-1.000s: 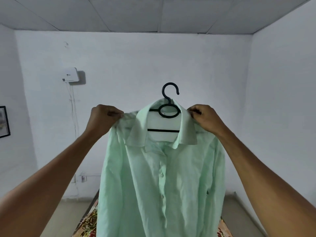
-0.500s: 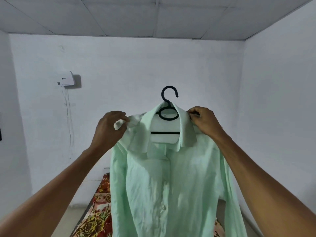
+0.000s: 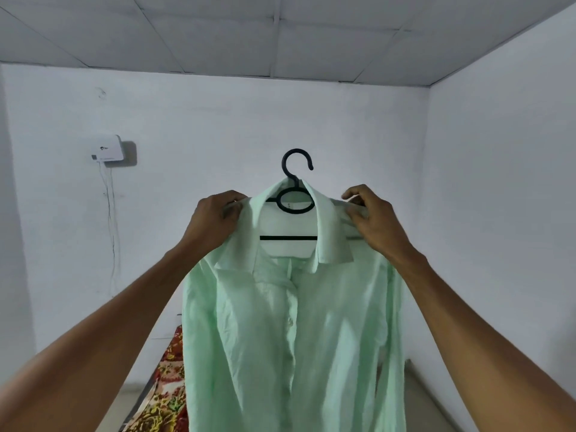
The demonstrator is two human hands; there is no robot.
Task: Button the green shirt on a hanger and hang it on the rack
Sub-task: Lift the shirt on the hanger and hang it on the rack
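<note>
White walls and a panelled ceiling frame my view, with the green shirt (image 3: 290, 332) held up at mid-frame.

I see the shirt draped on a black hanger (image 3: 294, 194) whose hook stands free above the collar, not on any rack. My left hand (image 3: 215, 222) pinches the fabric at the shirt's left shoulder, fingers curled into the cloth; my right hand (image 3: 372, 218) grips the right shoulder beside the collar, thumb and fingers bent round the fabric. The placket looks closed below the collar (one button shows plainly, the rest blur). A white box (image 3: 107, 149) sits on the wall at left, and a floral cloth (image 3: 165, 388) lies below.
</note>
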